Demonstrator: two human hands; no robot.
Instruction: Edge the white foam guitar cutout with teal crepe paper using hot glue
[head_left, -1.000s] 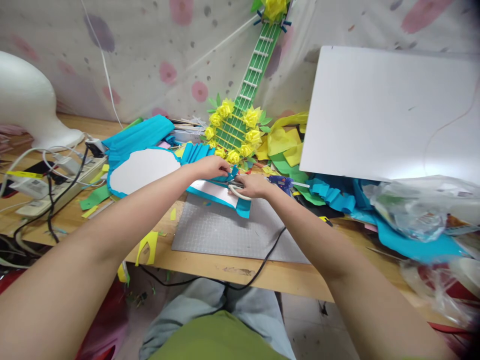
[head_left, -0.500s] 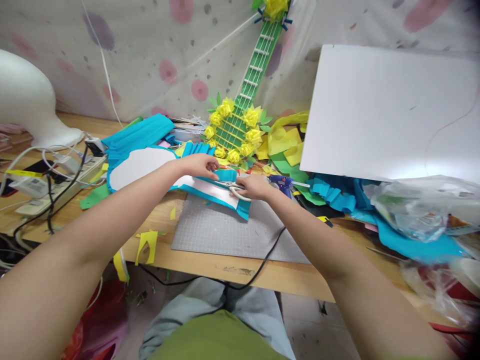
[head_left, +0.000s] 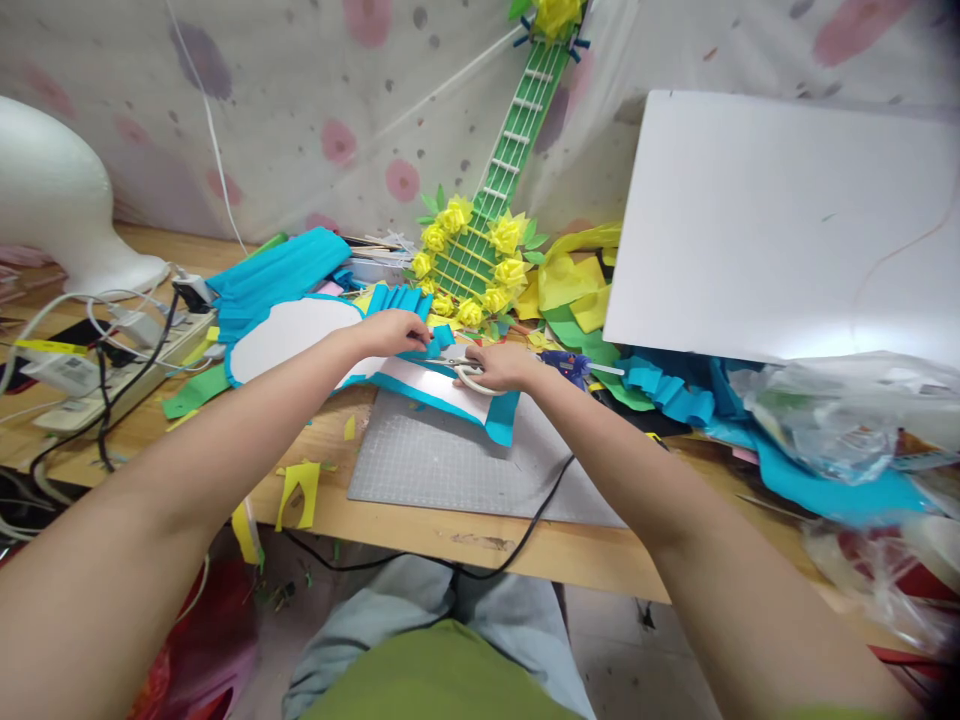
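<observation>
A pair of scissors with pale handles (head_left: 474,380) is in my right hand (head_left: 501,367), fingers wrapped through the loops and the blades pointing left. My left hand (head_left: 401,332) pinches blue crepe paper (head_left: 442,339) just left of the blades. Under both hands lies a white board cutout (head_left: 289,335), rounded at the left and narrowing to a strip at the right, with blue paper along its edges. The right end of the strip rests over a grey cutting mat (head_left: 427,470). My fingers partly hide the blades and the paper's edge.
A green paper guitar (head_left: 480,240) with yellow flowers leans at the back. A purple glue gun (head_left: 564,367) lies right of my right hand. A white board (head_left: 750,220) stands at the right, a power strip (head_left: 97,395) and foam head (head_left: 67,190) at the left. Paper scraps are scattered around.
The scissors and my right hand have moved slightly left. The blue paper between my hands now looks folded up and smaller, and the cutout has shifted a little to the right.
</observation>
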